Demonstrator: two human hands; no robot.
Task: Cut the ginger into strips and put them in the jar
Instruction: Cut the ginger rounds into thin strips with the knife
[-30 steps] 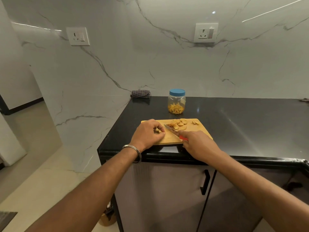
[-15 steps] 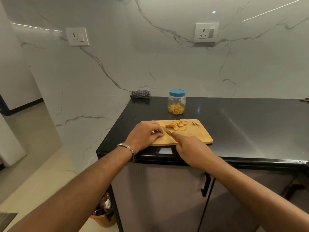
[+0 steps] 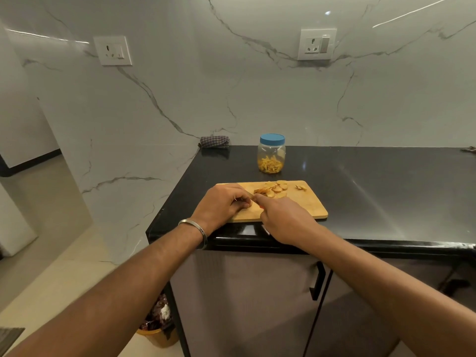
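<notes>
Ginger slices (image 3: 271, 189): on the cutting board (image 3: 306, 206), just beyond my fingertips.
My left hand (image 3: 221, 202): fingers curled, pressing down on something hidden beneath them.
My right hand (image 3: 286, 219): curled round the knife handle; blade hidden.
Jar (image 3: 271, 157): farther back on the tabletop (image 3: 373, 191), lid on, strips inside.

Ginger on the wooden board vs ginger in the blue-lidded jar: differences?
Shape: the ginger on the wooden cutting board lies as round slices; the ginger in the clear plastic jar is thin strips.
Containment: the slices lie loose in the open; the strips sit under the blue lid.
Position: the slices lie near the hands; the strips sit farther back.
Shared: both are yellowish ginger.
</notes>
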